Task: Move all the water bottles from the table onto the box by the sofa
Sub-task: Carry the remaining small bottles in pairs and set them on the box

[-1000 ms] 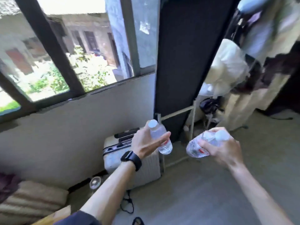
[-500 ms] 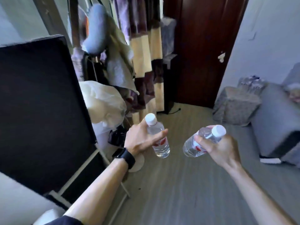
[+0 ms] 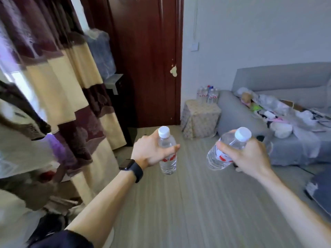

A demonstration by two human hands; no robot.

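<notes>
My left hand (image 3: 149,152) grips a clear water bottle (image 3: 167,161) with a white cap and red label, held upright in front of me. In my right hand (image 3: 248,154) is a second water bottle (image 3: 219,157), tilted with its cap up to the right. Ahead stands the box (image 3: 200,120), draped in a pale patterned cloth, beside the grey sofa (image 3: 238,113). Several water bottles (image 3: 208,93) stand at the back of the box top, against the wall. Both hands are well short of the box.
A dark red door (image 3: 146,59) is behind the box to the left. Striped curtains (image 3: 75,83) and hanging clothes fill the left side. Bags and clutter (image 3: 279,115) cover the sofa seat. Grey striped floor (image 3: 188,203) lies between me and the box.
The view has swung right from the window and suitcase, past the dark panel, to the door, box and sofa. Both hands still hold their bottles in front of me.
</notes>
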